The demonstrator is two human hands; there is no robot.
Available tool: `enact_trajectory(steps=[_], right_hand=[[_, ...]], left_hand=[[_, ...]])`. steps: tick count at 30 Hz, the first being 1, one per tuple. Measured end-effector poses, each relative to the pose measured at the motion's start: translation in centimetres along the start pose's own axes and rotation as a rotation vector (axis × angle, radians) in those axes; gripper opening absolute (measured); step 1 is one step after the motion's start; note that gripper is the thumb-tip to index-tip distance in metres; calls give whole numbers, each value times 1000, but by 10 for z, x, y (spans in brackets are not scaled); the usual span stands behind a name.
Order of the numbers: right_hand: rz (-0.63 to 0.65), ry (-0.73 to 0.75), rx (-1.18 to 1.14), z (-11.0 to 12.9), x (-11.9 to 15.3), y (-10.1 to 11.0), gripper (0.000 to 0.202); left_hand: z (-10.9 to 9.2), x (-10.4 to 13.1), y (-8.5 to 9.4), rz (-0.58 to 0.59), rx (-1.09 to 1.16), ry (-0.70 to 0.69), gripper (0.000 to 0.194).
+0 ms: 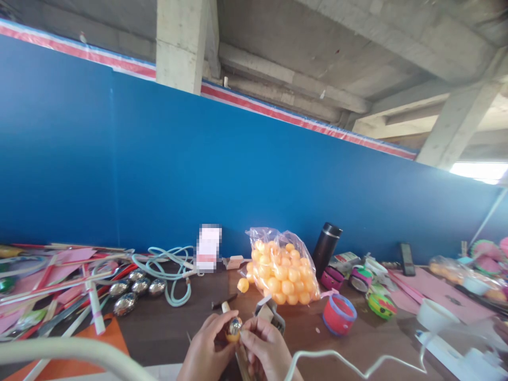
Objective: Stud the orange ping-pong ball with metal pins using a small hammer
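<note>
1. In the head view, a clear bag [265,234] of orange balls is standing on a brown table [381,338], before a blue partition [238,169].
2. Nearer the person than the bag and left of it, the left hand [212,344] is gripping a two-tone ball [234,326], shiny silver above, orange below.
3. Also nearer than the bag, the right hand [265,345] is curling its fingers beside that ball; I cannot tell whether they are pinching anything.
4. A loose orange ball [243,285] is lying just left of the bag.
5. Well left of the bag, silvery balls [141,287] are clustering.
6. Just right of the bag, a black bottle [326,246] is standing.
</note>
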State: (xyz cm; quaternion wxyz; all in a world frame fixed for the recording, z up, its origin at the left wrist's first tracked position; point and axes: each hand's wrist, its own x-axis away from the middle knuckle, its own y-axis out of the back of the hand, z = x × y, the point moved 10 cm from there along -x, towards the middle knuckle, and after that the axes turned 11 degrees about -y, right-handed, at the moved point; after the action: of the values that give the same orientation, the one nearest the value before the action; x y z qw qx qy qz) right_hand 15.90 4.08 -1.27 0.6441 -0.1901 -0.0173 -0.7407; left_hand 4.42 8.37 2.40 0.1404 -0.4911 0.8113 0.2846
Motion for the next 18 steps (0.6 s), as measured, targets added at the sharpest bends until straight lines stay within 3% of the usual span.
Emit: enact_trajectory(steps=[18], right_hand=[[9, -7, 7, -1, -1, -1, 39]], left_hand=[[-11, -2, 6, -46, -44, -11, 40]])
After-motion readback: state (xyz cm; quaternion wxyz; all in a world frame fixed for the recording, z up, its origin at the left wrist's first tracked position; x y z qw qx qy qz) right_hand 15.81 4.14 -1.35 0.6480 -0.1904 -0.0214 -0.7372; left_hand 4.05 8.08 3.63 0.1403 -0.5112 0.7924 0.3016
